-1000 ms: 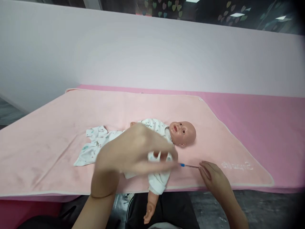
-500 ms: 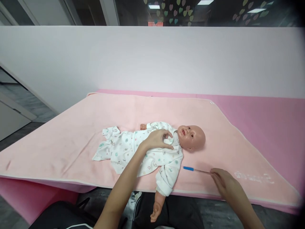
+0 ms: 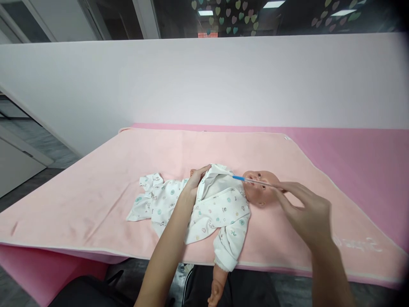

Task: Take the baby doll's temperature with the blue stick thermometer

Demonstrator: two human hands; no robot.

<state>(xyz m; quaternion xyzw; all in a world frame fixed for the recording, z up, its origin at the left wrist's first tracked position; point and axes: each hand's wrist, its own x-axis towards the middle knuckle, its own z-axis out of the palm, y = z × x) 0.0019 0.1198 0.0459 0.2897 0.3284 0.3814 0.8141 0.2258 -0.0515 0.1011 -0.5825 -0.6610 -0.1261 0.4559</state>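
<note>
A baby doll (image 3: 270, 175) lies on its back, head to the right, in a white printed wrap shirt (image 3: 220, 213). My left hand (image 3: 195, 182) grips the shirt's front flap and lifts it from the chest, so the pale inside of the cloth shows. Between the fingertips of my right hand (image 3: 308, 209) is a thin stick with a blue end (image 3: 239, 178). It passes above the doll's face, and the blue end points left over the open collar. Whether the stick touches the cloth I cannot tell.
The doll lies on a peach blanket (image 3: 96, 183) spread over a pink surface (image 3: 361, 166). One doll arm (image 3: 218, 283) hangs past the near edge, above a black chair (image 3: 255, 290). A white wall (image 3: 223, 85) rises behind the blanket.
My left hand has moved from the chest to the shirt flap and pulled it up. My right hand has carried the stick up and left, from beside the doll to above its face.
</note>
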